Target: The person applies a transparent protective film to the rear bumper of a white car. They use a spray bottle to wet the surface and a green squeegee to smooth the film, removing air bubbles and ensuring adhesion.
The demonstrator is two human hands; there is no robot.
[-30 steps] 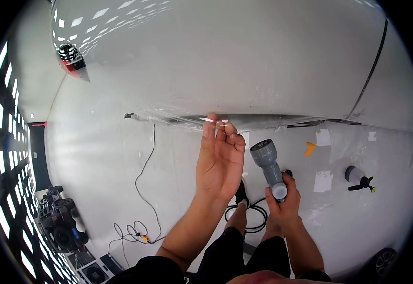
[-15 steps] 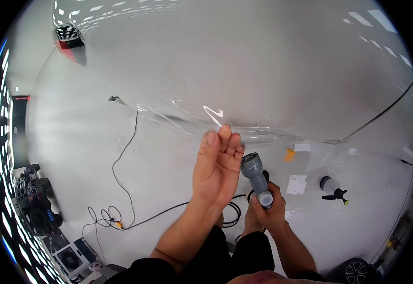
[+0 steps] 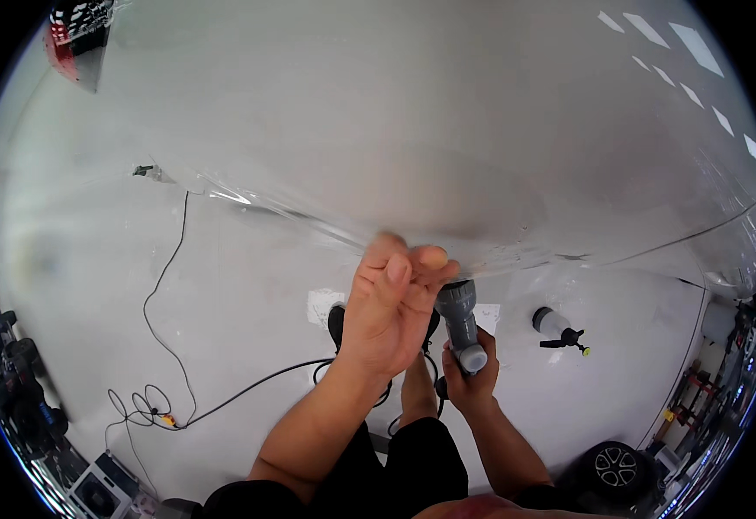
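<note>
My left hand (image 3: 385, 307) is palm up at the lower edge of a pale, glossy car panel (image 3: 326, 95). Its fingers are curled and partly blurred, with the thumb folded toward them. A loose edge of clear film (image 3: 308, 223) runs along the panel into these fingers; the exact grip is partly hidden. Below and to the right, my right hand (image 3: 473, 379) is wrapped round the handle of a grey heat gun (image 3: 459, 318). The heat gun's wide nozzle points up toward the panel edge, close beside my left hand.
A sprayer bottle with a black head (image 3: 555, 324) stands on the floor at right. A black cable (image 3: 257, 391) crosses the floor and coils near my feet. A red and black car light (image 3: 73, 48) is at upper left, and a wheel-shaped black object (image 3: 613, 467) at lower right.
My left fingers have curled from a more stretched pose, and the film edge beside them looks tauter. The heat gun's nozzle is now closer under the left hand. The whole view has shifted.
</note>
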